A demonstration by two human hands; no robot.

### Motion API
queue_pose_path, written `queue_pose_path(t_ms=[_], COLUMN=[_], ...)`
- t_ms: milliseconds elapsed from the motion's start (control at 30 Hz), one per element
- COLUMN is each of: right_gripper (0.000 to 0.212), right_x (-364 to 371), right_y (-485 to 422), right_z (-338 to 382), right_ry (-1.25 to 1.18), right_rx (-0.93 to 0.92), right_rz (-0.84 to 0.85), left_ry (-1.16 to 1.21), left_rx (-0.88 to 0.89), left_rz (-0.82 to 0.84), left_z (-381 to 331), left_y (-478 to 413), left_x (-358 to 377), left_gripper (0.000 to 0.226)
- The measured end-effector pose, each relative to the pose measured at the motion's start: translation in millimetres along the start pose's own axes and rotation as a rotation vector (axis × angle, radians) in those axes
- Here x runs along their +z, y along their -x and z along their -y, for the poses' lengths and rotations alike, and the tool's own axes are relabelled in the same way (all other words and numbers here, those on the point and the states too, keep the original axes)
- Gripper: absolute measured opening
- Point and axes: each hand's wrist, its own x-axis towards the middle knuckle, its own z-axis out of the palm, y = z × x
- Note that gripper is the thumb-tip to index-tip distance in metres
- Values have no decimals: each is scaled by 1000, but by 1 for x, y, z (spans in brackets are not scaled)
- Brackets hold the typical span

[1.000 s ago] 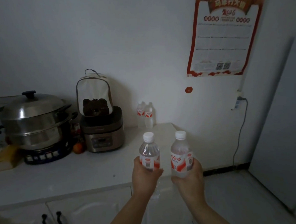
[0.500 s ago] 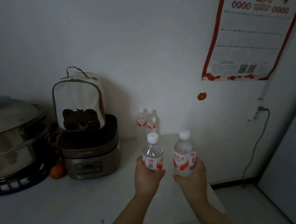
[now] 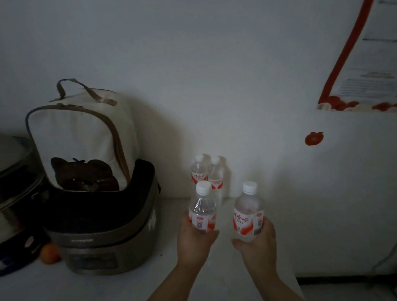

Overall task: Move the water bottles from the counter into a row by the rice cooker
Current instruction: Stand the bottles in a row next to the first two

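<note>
A first bottle [image 3: 202,208] was gripped upright in the left hand [image 3: 195,241], a second bottle [image 3: 248,213] in the right hand [image 3: 256,244]. Just beyond both grips, two standing bottles [image 3: 197,172] were seen near the rice cooker [image 3: 105,237]; these could be toppled by a crowded set-down.

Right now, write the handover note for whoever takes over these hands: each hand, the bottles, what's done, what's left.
Left hand: grip round the lower half of one water bottle, which is held upright.
Right hand: grip round a second water bottle, also upright.
On the counter: the left standing bottle and the right standing bottle are side by side at the wall, right of the rice cooker.
Done: two bottles are in place.
Left: set both held bottles down beside them to extend the row, then release.
</note>
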Motion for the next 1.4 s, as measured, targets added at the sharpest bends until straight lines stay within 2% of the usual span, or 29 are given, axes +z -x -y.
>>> queue_pose_path(t_ms=[333, 500, 900, 1100, 1400], right_gripper=[81, 74, 72, 70, 66], right_x=[36, 54, 94, 108, 115], right_y=[-99, -129, -181, -203, -229], right_z=[-25, -40, -69, -75, -75], right_ry=[-37, -10, 39, 41, 10], right_rx=[35, 65, 68, 54, 21], right_rz=[105, 126, 96, 47, 35], left_ry=[1, 4, 92, 54, 42], left_rx=[-52, -34, -103, -51, -27], left_rz=[-127, -150, -226, -260, -274], left_z=[4, 15, 46, 55, 62], left_y=[-81, -109, -172, -199, -233], left_x=[42, 44, 41, 39, 39], left_gripper=[53, 53, 56, 52, 58])
